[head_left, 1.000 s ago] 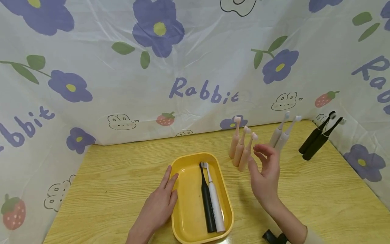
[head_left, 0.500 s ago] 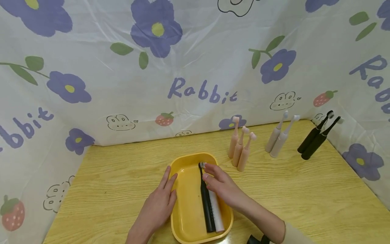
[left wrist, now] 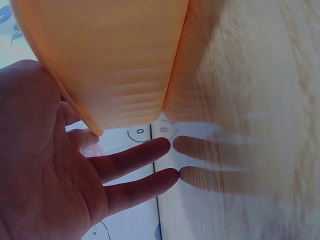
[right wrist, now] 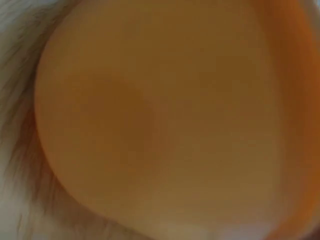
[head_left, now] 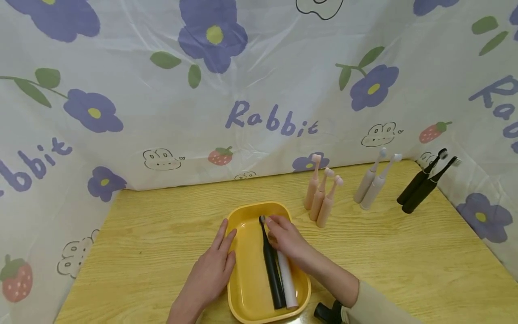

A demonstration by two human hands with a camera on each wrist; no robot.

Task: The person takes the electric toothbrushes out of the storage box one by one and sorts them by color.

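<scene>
head view: my right hand down in the tray, on the white brush

head view shows my right hand (head_left: 285,238) lowered into the yellow tray (head_left: 247,288), fingers curled over the upper part of the white toothbrush (head_left: 288,285). i judge this to be the gripping step, the hold closing but the brush not yet raised. whether my fingertips pinch the neck fully i cannot tell, since my hand hides them; the right wrist camera gives only an orange blur of the tray.

my left hand (head_left: 212,270) lies flat on the table (head_left: 404,252) against the tray's left wall, fingers straight and a little spread, steadying it. the left wrist view shows those fingers (left wrist: 135,160) stretched out beside the tray's outer wall (left wrist: 115,65).

the white toothbrush lies in the right half of the tray, touching the black toothbrush (head_left: 272,270) on its left. its long axis runs along the tray's length, head at the tray's far end, base at the near end.

next, i think, a firm grip on the white one alone, lifted straight up so the black one is not dragged along.

beyond the tray's far right corner stand three pink toothbrushes (head_left: 319,198).
</scene>
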